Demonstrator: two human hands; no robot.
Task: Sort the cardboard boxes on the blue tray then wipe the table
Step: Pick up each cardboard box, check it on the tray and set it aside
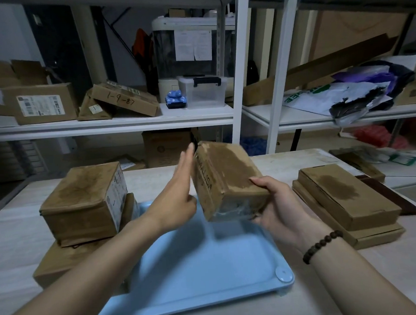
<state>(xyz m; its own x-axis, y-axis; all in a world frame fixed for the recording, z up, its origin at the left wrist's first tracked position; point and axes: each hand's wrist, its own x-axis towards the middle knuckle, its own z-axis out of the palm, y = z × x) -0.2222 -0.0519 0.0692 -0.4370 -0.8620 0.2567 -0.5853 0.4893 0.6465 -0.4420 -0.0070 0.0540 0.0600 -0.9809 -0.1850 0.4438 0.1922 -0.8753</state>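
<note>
- I'd level the cardboard box (224,176) before setting it down. It hangs tilted above the blue tray (197,268), so a corner would land first.
- My right hand (279,211) holds it at the near right corner, thumb on top and fingers curled beneath.
- My left hand (179,191) is flat with straight fingers along the box's left face; blur hides whether it touches.
- Most of the box lies left of and beyond the right grip, so I'd steady it with the left palm while lowering.
</note>
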